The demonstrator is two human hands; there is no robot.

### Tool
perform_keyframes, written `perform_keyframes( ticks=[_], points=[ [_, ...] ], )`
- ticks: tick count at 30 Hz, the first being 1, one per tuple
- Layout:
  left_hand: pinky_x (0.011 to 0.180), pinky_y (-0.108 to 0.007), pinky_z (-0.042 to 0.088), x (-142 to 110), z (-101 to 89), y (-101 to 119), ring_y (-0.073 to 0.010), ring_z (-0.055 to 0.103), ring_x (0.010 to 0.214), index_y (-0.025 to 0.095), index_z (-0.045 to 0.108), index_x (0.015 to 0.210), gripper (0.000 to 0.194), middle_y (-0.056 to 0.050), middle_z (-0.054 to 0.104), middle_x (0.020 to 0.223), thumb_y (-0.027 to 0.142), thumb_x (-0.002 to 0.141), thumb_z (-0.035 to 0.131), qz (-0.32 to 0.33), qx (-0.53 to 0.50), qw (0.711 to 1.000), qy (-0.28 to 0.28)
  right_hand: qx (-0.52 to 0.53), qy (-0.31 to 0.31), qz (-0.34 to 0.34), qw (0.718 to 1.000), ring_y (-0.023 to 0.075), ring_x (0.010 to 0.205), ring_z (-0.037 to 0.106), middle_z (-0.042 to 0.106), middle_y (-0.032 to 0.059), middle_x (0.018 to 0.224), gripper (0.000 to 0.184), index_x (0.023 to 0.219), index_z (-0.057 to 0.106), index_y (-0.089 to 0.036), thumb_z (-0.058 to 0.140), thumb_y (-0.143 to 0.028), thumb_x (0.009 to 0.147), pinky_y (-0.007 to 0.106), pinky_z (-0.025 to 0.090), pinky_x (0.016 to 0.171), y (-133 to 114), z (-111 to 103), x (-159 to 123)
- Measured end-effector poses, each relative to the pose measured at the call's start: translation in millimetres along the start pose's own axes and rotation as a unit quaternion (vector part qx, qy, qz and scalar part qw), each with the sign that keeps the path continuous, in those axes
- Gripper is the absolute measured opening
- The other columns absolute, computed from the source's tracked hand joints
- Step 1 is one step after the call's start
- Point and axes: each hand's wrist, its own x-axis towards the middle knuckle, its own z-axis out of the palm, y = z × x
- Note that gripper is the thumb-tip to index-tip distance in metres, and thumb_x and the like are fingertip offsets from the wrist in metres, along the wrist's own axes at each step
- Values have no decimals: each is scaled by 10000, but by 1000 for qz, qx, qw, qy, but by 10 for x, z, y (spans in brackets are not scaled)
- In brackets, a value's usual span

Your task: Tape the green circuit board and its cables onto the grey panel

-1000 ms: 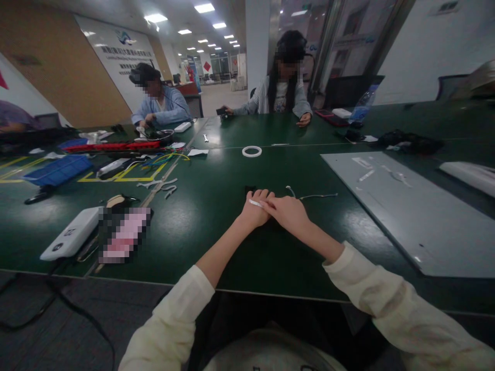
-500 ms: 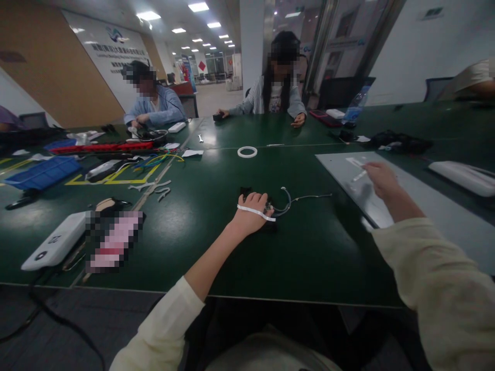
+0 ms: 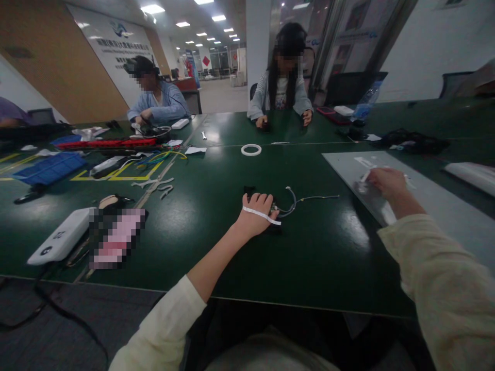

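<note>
My left hand (image 3: 255, 216) rests fingers-down on a small black part (image 3: 250, 191) in the middle of the green table (image 3: 201, 226). A white strip of tape (image 3: 261, 215) lies across the back of that hand. Thin grey wires (image 3: 305, 200) run from under its fingers to the right. My right hand (image 3: 386, 184) is out to the right over the grey board (image 3: 425, 216), fingers pinched on a white strip of tape (image 3: 363, 178) at the board's near-left part.
A white tape roll (image 3: 251, 150) lies further back. A white power bank (image 3: 60, 242) and a blurred pink item (image 3: 118, 238) sit at left. Blue tray (image 3: 48, 169), red strip (image 3: 104, 145) and coloured wires are beyond. Two people sit across the table. A white object (image 3: 469, 175) lies far right.
My right hand left my left hand and swung right to the grey board, where it now pinches a tape strip. The left hand stayed on the black part, with the wires now showing.
</note>
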Motion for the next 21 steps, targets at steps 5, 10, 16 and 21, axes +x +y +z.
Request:
perform_keyframes(
  ticks=[5,10,16,21],
  points=[
    [1037,-563,303,-14,-17,3,-274,388,1257,143,373,1326,496,-121,462,1346,441,943,269,1,-2,1000,-1,53,43,38,997,204,749,549,613,120,737,43,690,592,-147,628,-155,667,340,390,713,-3,65,-118],
    [1034,-570,306,-21,-27,-9,-279,389,1257,140,369,1327,497,-124,460,1346,439,943,268,6,-8,1000,-6,171,2,13,985,163,801,577,621,160,1014,120,849,590,-148,599,-182,735,279,436,695,-334,191,-333],
    [1034,-555,298,-7,3,21,-280,406,1232,156,388,1311,479,-121,476,1328,439,937,292,-9,2,1000,7,296,-289,-106,904,94,696,551,642,42,931,240,949,632,-184,644,-307,743,244,478,689,-1081,492,-1383],
    [1045,-577,249,-43,-10,-2,-311,366,1259,185,448,1263,409,-113,461,1336,378,913,363,20,18,999,-30,210,-426,-206,856,101,573,532,608,2,758,294,1089,577,-212,501,-367,850,252,471,573,-1379,737,-2301]
  ],
)
